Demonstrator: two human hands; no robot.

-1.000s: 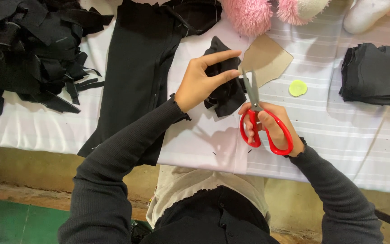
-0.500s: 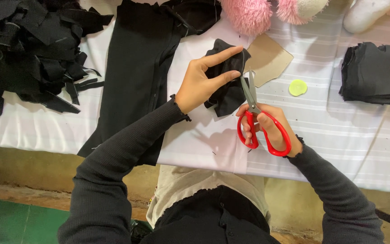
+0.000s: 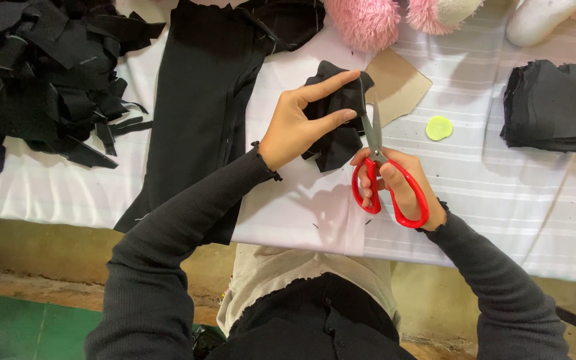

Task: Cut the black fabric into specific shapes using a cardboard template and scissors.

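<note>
Leftmost, a heap of black fabric scraps [image 3: 41,73] is piled on the white striped tablecloth [image 3: 301,207], beside a long black cloth panel [image 3: 201,113]. Further right, a small black fabric piece [image 3: 338,123] is pinched above the table by the left hand [image 3: 298,120]. Against its right edge, red-handled scissors [image 3: 385,180] are gripped by the right hand [image 3: 401,187], fingers through the loops.

A small piece of black fabric [image 3: 333,117], irregular and limp, is being held above the desk [image 3: 301,207], pinched at its left part. Red-handled scissors [image 3: 385,177] with grey metal blades are being held just to its right, blades pointing upward and touching the fabric's right edge.
</note>
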